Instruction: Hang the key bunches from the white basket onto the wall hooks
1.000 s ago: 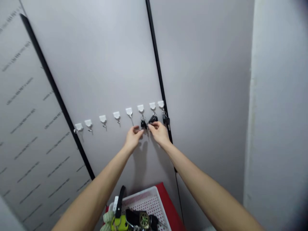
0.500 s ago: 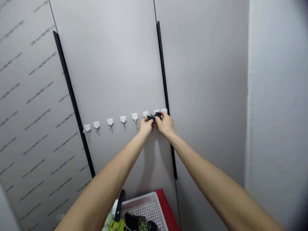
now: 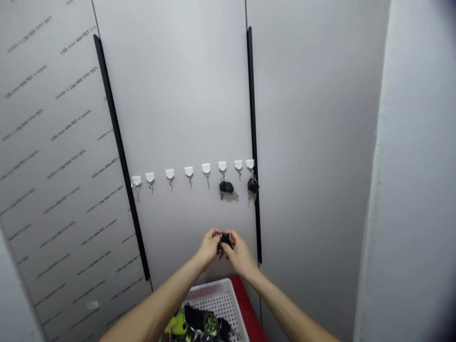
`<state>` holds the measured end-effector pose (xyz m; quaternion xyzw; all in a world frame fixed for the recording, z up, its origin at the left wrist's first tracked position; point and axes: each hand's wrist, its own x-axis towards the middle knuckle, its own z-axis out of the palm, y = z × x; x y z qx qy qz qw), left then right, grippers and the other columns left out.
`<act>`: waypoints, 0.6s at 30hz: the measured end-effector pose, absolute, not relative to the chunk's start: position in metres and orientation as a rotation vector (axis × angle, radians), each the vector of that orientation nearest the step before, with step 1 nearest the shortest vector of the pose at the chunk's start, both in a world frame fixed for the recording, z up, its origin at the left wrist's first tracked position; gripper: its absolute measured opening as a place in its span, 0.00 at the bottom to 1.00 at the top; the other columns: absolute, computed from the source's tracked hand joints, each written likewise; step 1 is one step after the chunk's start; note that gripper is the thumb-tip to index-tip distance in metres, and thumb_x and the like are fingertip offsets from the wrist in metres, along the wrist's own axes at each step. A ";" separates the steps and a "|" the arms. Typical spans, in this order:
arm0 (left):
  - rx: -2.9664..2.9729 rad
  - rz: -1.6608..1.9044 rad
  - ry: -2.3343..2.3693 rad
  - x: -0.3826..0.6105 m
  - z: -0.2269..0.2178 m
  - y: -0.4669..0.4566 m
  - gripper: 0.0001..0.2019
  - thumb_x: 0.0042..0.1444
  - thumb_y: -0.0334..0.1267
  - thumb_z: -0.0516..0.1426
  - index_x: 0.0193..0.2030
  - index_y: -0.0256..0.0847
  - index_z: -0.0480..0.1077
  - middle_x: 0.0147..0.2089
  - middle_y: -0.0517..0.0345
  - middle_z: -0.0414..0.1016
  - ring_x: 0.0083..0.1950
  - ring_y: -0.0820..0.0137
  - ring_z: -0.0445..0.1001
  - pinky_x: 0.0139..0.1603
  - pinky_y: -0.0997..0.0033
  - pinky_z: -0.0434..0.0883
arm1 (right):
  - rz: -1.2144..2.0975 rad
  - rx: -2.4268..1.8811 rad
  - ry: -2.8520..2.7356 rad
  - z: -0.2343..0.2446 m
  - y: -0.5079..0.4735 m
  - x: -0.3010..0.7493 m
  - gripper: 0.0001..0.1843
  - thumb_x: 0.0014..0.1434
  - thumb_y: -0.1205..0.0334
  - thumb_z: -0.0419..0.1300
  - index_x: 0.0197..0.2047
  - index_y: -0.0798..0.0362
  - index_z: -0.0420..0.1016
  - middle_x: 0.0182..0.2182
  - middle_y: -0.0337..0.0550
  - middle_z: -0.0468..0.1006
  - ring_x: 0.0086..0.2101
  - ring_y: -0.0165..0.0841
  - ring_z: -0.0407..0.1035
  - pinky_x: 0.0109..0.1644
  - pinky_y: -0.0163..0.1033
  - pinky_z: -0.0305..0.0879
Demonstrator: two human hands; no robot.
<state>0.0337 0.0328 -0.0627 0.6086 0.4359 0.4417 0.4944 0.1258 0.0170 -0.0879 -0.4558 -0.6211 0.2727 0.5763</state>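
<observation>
Eight white hooks (image 3: 188,170) line the panel (image 3: 174,95), two carrying black keys (image 3: 228,187). Below, left hand (image 3: 208,248) and right hand (image 3: 241,254) fingers grasp a dark key bunch (image 3: 226,239).

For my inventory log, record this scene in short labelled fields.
Left hand: fingers at a dark key bunch
Right hand: gripping the same bunch
Hooks: eight, white, in a row on a pale panel
Hanging keys: on the sixth and eighth hooks from left
Basket: white, perforated, below the hands, holding mixed items, one lime-green
Under basket: something red
</observation>
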 end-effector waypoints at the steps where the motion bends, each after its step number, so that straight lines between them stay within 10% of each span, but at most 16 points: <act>1: 1.502 1.065 1.088 0.032 -0.068 0.036 0.08 0.41 0.28 0.44 0.29 0.36 0.60 0.20 0.62 0.63 0.19 0.80 0.61 0.20 0.80 0.59 | 0.676 -1.061 -1.426 -0.097 0.019 0.123 0.13 0.42 0.63 0.49 0.35 0.54 0.60 0.24 0.39 0.69 0.24 0.28 0.64 0.25 0.34 0.60; 9: 1.617 1.459 1.187 0.065 0.008 0.077 0.18 0.37 0.36 0.53 0.38 0.34 0.59 0.38 0.49 0.66 0.37 0.72 0.65 0.35 0.74 0.61 | 0.394 -1.027 -1.099 -0.039 0.035 0.152 0.17 0.39 0.57 0.52 0.34 0.55 0.60 0.26 0.41 0.69 0.22 0.27 0.62 0.22 0.32 0.57; 18: 1.501 1.419 1.138 0.081 0.032 0.082 0.05 0.41 0.34 0.49 0.23 0.34 0.62 0.20 0.59 0.65 0.20 0.78 0.63 0.22 0.79 0.59 | -0.110 -1.521 -1.033 0.017 0.055 0.204 0.20 0.37 0.51 0.53 0.35 0.52 0.64 0.28 0.44 0.70 0.30 0.34 0.63 0.30 0.36 0.57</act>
